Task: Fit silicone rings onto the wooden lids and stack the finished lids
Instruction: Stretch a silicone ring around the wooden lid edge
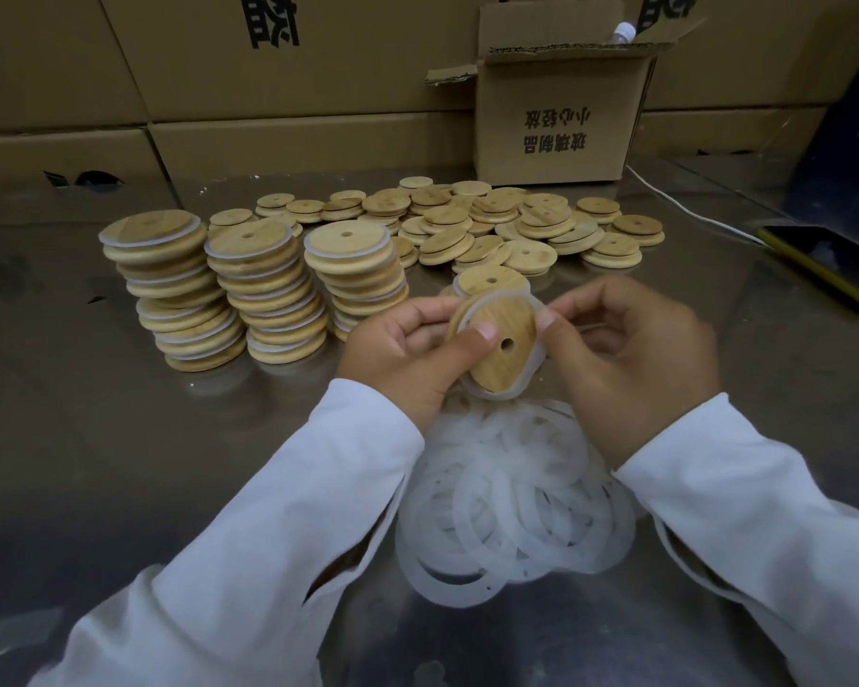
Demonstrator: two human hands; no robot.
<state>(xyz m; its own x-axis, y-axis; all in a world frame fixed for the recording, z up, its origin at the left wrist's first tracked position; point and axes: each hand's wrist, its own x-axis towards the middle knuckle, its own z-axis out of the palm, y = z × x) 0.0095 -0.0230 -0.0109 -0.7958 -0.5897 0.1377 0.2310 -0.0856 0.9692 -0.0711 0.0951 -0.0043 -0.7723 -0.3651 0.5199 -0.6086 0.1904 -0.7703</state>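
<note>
On the steel table [120, 438], three stacks of finished lids [269, 295] stand at far left, white rings showing between the wood. The left hand [407, 349] grips a wooden lid [497, 344] above the table's middle, thumb pressed on its face beside the small hole. A silicone ring [539, 361] loops partly round that lid; the right hand [631, 359] pinches the ring's upper edge. Loose silicone rings [507, 498] lie heaped near, below both hands. Bare lids [507, 220] lie scattered farther back. Behind them an open carton [556, 126] carries upside-down black print, 玻璃制品 and 小心轻放. A white cable [685, 205] runs right toward a yellow-edged phone [824, 260].
</note>
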